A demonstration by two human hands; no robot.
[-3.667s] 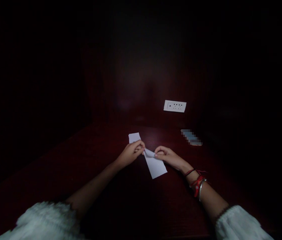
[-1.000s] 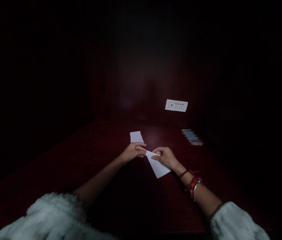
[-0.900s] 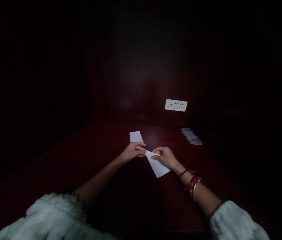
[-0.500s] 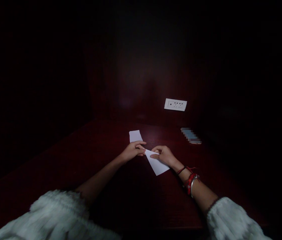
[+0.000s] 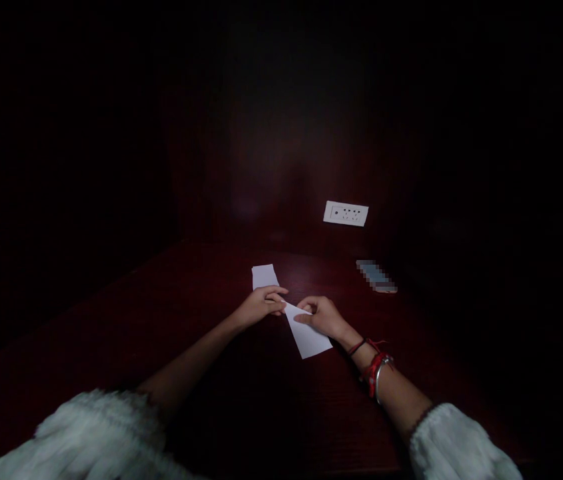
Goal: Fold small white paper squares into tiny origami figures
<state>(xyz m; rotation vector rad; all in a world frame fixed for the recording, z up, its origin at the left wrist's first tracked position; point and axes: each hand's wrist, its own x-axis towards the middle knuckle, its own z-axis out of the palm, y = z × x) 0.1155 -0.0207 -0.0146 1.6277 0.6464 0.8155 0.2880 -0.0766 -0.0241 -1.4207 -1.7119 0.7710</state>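
One white paper (image 5: 310,341) sits near 5 o'clock from the middle of your view, over the desk (image 5: 196,280); whether it touches the top you cannot tell. Your left hand (image 5: 259,305) has its thumb and a finger pinching the 11 o'clock corner, the forefinger stretched out toward 3 o'clock. Your right hand (image 5: 325,316) pinches it too, thumb on the upper face, the other fingers curled behind the far edge. Going by this, your handling looks under way, not finished: both hands have hold, no sharp crease shows, and neither grip is released. How much is left is unclear. The paper's long axis runs from 11 to 5 o'clock, its uncovered short edge facing you. At 11 o'clock from it, partly behind your left hand, lies another sheet (image 5: 264,275).
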